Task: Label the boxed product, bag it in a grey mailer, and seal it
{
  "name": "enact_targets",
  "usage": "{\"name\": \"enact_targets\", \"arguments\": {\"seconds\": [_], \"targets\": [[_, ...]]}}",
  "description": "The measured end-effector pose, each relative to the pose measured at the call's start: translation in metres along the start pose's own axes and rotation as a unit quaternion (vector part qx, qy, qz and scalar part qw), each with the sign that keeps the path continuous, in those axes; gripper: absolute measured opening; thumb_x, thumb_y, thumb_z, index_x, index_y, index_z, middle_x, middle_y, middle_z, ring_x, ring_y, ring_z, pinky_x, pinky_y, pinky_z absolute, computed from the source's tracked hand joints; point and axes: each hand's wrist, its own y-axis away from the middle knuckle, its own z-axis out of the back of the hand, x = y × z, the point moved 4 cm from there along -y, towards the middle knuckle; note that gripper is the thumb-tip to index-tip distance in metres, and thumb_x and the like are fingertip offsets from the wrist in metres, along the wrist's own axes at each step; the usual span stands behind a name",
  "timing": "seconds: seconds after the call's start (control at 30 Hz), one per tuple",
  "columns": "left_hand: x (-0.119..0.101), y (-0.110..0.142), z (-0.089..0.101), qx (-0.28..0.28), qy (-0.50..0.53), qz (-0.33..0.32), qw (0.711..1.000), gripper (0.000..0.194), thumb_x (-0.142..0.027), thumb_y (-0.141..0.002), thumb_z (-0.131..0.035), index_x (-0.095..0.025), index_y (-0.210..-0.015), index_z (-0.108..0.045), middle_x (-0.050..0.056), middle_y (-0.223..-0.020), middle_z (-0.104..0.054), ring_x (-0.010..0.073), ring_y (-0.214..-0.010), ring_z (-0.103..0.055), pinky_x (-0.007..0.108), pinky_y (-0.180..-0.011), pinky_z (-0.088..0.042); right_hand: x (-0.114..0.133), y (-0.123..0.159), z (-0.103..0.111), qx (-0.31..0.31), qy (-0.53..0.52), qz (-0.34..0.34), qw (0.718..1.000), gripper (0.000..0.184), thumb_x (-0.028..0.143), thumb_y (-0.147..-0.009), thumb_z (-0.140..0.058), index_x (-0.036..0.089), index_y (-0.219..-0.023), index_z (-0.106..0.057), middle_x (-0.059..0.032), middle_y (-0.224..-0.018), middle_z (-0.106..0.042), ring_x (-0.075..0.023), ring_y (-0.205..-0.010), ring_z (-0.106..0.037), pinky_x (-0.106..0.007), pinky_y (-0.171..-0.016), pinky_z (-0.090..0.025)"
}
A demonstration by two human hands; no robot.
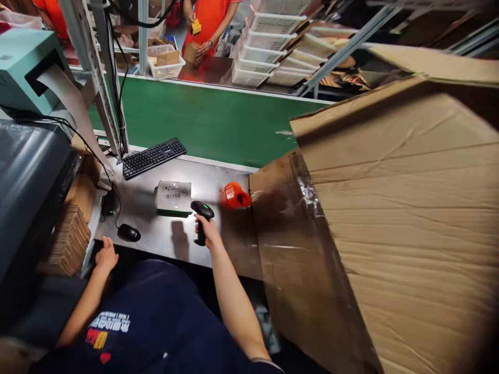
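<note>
My right hand [209,231] is wrapped round the handle of a black barcode scanner [201,214], whose head points at a small grey parcel with a barcode label [173,197] lying flat on the steel table [156,234]. My left hand [105,257] rests at the table's near edge with its fingers loosely curled and nothing in it. A black mouse [129,232] lies just beyond that hand.
A large cardboard box [390,223] fills the right side. An orange tape dispenser [234,197] sits by its corner. A black keyboard [153,156], a green conveyor belt [210,122], a label printer [23,70], stacked flat cartons [70,239], white baskets [268,44]. A person in orange [208,23] works across the belt.
</note>
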Motion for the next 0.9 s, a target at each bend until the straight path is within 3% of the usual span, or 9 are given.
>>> {"name": "enact_targets", "arguments": {"seconds": [0.1, 0.2, 0.37, 0.6, 0.73, 0.83, 0.87, 0.9], "targets": [[-0.003, 0.000, 0.005, -0.005, 0.003, 0.005, 1.000, 0.078, -0.034, -0.108, -0.048, 0.003, -0.170, -0.018, 0.025, -0.175, -0.003, 0.0325, -0.134, -0.059, 0.043, -0.109, -0.051, 0.039, 0.014, -0.036, 0.041, 0.021, -0.019, 0.999, 0.032, 0.037, -0.098, -0.067, 0.007, -0.100, -0.056, 0.0013, -0.059, -0.051, -0.0077, -0.051, -0.046, -0.021, -0.056, -0.036], [-0.003, -0.002, 0.003, -0.006, 0.011, 0.000, 1.000, 0.079, -0.035, -0.108, -0.049, 0.003, -0.170, -0.017, 0.026, -0.175, -0.001, 0.0321, -0.134, -0.060, 0.043, -0.108, -0.052, 0.059, 0.017, -0.048, 0.051, 0.055, -0.041, 0.996, 0.032, 0.038, -0.100, -0.065, 0.009, -0.096, -0.054, 0.0027, -0.054, -0.049, -0.0060, -0.048, -0.045, -0.020, -0.055, -0.032], [0.001, -0.005, -0.007, -0.005, 0.031, -0.005, 0.999, 0.079, -0.035, -0.109, -0.044, 0.001, -0.172, -0.012, 0.023, -0.175, 0.005, 0.0319, -0.134, -0.060, 0.044, -0.108, -0.052, 0.063, 0.023, -0.040, 0.041, 0.050, -0.058, 0.996, 0.028, 0.035, -0.100, -0.067, 0.011, -0.094, -0.053, 0.0021, -0.055, -0.051, -0.0083, -0.048, -0.046, -0.020, -0.052, -0.035], [-0.001, 0.000, 0.002, 0.016, 0.041, -0.005, 0.999, 0.079, -0.035, -0.109, -0.043, 0.002, -0.172, -0.013, 0.022, -0.175, 0.006, 0.0341, -0.134, -0.059, 0.046, -0.110, -0.051, 0.072, 0.043, -0.033, 0.043, 0.085, -0.059, 0.994, 0.027, 0.032, -0.099, -0.070, 0.007, -0.098, -0.060, 0.0000, -0.057, -0.051, -0.0097, -0.050, -0.047, -0.021, -0.049, -0.035], [-0.002, 0.001, 0.004, 0.025, 0.028, -0.004, 0.999, 0.081, -0.036, -0.109, -0.044, 0.001, -0.172, -0.010, 0.023, -0.174, 0.009, 0.0331, -0.134, -0.060, 0.044, -0.109, -0.051, 0.059, 0.027, -0.023, 0.029, 0.061, -0.057, 0.996, 0.031, 0.034, -0.097, -0.070, 0.006, -0.108, -0.061, -0.0016, -0.072, -0.055, -0.0104, -0.055, -0.049, -0.023, -0.052, -0.039], [-0.002, 0.002, -0.002, 0.020, 0.026, -0.009, 0.999, 0.080, -0.036, -0.111, -0.042, 0.000, -0.172, -0.006, 0.021, -0.174, 0.011, 0.0304, -0.136, -0.059, 0.041, -0.109, -0.051, 0.038, -0.003, 0.005, -0.043, 0.124, -0.031, 0.991, 0.039, 0.033, -0.097, -0.068, 0.010, -0.126, -0.056, -0.0102, -0.103, -0.065, -0.0186, -0.083, -0.065, -0.029, -0.071, -0.051], [-0.002, 0.003, -0.006, 0.018, 0.032, -0.008, 0.999, 0.078, -0.035, -0.111, -0.040, -0.001, -0.173, -0.006, 0.019, -0.174, 0.012, 0.0291, -0.137, -0.059, 0.041, -0.109, -0.051, 0.032, -0.012, 0.018, -0.096, 0.200, -0.009, 0.975, 0.034, 0.028, -0.095, -0.067, 0.011, -0.122, -0.056, -0.0143, -0.115, -0.066, -0.0234, -0.105, -0.067, -0.031, -0.090, -0.053], [-0.002, 0.002, -0.011, 0.013, 0.040, -0.012, 0.999, 0.079, -0.032, -0.110, -0.041, -0.001, -0.173, -0.005, 0.019, -0.173, 0.014, 0.0276, -0.140, -0.057, 0.038, -0.112, -0.048, 0.025, -0.020, 0.032, -0.145, 0.239, -0.005, 0.960, 0.029, 0.021, -0.088, -0.068, 0.011, -0.111, -0.055, -0.0219, -0.127, -0.063, -0.0320, -0.130, -0.060, -0.036, -0.110, -0.045]]}}
